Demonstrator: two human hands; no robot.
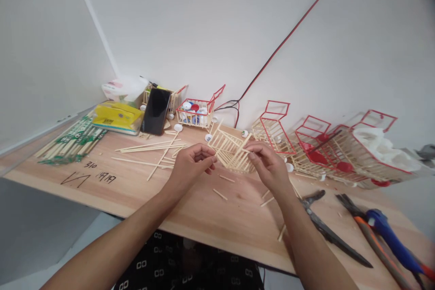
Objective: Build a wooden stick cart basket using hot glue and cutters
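Left hand: the left hand [191,161] pinches the near-left edge of the bamboo-stick frame [231,149], thumb and fingertips pressed together on a thin rail.
Right hand: the right hand [268,163] comes in from 3 o'clock, fingers closed on a slat at the frame's right side (exactly which stick, I cannot tell).
Frame position: dead centre of the wooden tabletop [204,217], tilted, its far side toward 12 o'clock.
Handling: it looks very light and brittle, an open lattice of thin sticks; I judge the joints to be the weak spots, so hold it by the outer rails near the corners, not mid-slat.
At 9 o'clock: loose long sticks [149,147], then a phone [155,111] at 10 o'clock.
At 2 o'clock: finished red-trimmed stick carts [307,142] in a row.
At 4 o'clock: scissors [326,231] and blue-handled pliers [387,231], well apart from both hands.
Scraps: short offcuts [220,194] lie just beneath the frame.
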